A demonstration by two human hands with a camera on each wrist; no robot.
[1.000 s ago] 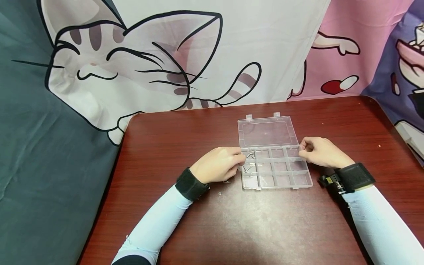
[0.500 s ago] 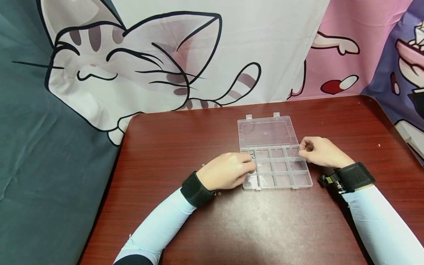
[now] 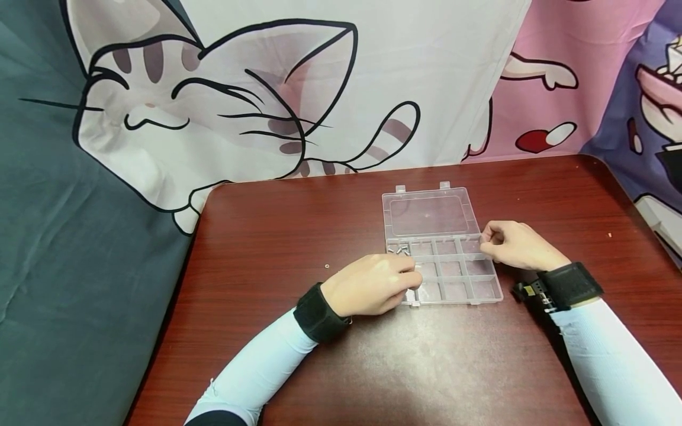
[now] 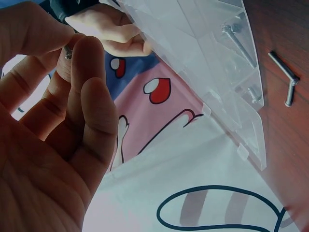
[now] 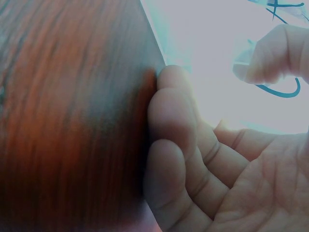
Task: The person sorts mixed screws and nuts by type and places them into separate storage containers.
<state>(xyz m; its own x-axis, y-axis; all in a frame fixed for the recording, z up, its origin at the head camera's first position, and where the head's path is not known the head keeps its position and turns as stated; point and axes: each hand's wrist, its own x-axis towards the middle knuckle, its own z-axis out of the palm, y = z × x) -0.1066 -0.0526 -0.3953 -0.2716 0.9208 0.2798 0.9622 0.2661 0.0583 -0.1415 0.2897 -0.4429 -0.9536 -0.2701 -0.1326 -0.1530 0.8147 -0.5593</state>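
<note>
A clear plastic compartment box (image 3: 458,269) lies on the table with its lid (image 3: 430,213) folded back. My left hand (image 3: 373,285) is over its near left compartments. In the left wrist view, that hand's thumb and index finger pinch a small metal screw (image 4: 68,53), mostly hidden by the fingertips. Several screws (image 3: 403,249) lie in the far left compartment; a long screw (image 4: 239,46) shows through the plastic in the left wrist view. At the box's right edge, my right hand (image 3: 519,244) grips the rim with curled fingers; its exact contact is washed out in the right wrist view.
Two screws (image 4: 285,72) lie on the table outside the box in the left wrist view. A tiny ring-like piece (image 3: 327,266) sits left of the box, and another tiny piece (image 3: 610,235) at the far right. A printed cloth (image 3: 437,71) hangs behind the brown table (image 3: 453,367).
My left hand has moved right and nearer to me, from the box's left edge to over its near left compartments. The right hand and the box have stayed put.
</note>
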